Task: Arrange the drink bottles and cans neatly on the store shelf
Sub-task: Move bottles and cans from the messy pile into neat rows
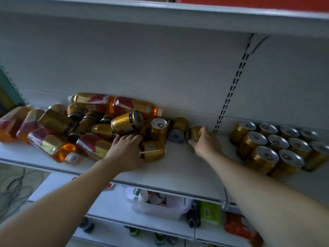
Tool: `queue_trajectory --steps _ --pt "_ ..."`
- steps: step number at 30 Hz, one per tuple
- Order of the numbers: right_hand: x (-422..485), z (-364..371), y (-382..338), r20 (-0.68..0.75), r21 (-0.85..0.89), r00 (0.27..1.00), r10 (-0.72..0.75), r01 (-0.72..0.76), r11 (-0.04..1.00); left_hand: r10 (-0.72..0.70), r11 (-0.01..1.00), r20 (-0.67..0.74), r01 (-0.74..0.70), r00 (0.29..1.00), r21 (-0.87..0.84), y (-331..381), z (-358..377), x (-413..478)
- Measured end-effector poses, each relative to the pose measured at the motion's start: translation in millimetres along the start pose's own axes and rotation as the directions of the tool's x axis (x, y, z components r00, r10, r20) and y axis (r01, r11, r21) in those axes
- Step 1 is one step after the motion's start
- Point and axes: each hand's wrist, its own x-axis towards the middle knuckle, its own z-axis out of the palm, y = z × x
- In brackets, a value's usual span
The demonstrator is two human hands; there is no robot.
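Observation:
A jumbled heap of gold cans and orange drink bottles with red and gold labels lies on the left half of the white shelf. My left hand grips a gold can lying on its side at the heap's front edge. My right hand grips another gold can lying near the back wall. At the right, several gold cans stand upright in neat rows.
A slotted upright runs up the back wall. Another shelf hangs overhead. Below, a clear plastic bin of small items, a green pack and red packets sit on lower shelves. Cables lie on the floor at left.

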Motion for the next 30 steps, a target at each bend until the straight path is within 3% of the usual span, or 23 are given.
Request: queue_trajectory --steps 3,6,8,10,12,14,20,23,26,28,30 --pt "3 -9 0 0.180 -0.047 0.980 0.086 -0.079 0.996 -0.037 0.937 -0.034 0.023 0.999 -0.348 19 -7 3" --pt "-10 -17 5 0.351 0.040 0.933 0.083 -0.103 0.994 -0.042 0.875 -0.020 0.027 0.999 -0.484 43 -4 10" --pt "-28 -15 17 0.299 0.242 0.953 -0.039 -0.036 0.970 -0.048 0.830 -0.013 0.032 0.999 -0.557 54 2 15" --pt "-45 -8 34 0.189 0.517 0.970 -0.150 0.031 0.855 -0.032 0.807 -0.019 0.015 0.999 -0.591 66 9 17" --pt "-61 -3 48 0.094 0.702 0.977 -0.191 0.071 0.708 0.006 0.811 -0.041 -0.029 0.999 -0.584 76 16 18" --pt "-71 -1 57 0.064 0.744 0.981 -0.183 0.076 0.663 0.043 0.796 -0.051 -0.065 0.998 -0.602 83 20 20" --pt "-82 3 74 0.044 0.629 0.999 -0.019 -0.013 0.777 0.191 0.894 0.128 -0.118 0.973 -0.432 73 40 21" --pt "-86 -6 75 0.032 0.526 0.999 0.017 -0.032 0.850 0.227 0.965 0.153 -0.201 0.962 -0.170 78 38 28" --pt "-90 -13 73 0.024 0.487 0.999 0.032 -0.039 0.872 0.271 0.956 0.175 -0.286 0.947 0.068 89 28 41" --pt "-96 -13 74 0.027 0.510 0.998 0.057 -0.062 0.858 0.266 0.961 0.193 -0.276 0.944 0.025 90 27 46" --pt "-103 -11 78 0.022 0.544 0.996 0.084 -0.083 0.835 0.205 0.973 0.239 -0.171 0.949 -0.153 87 30 45"
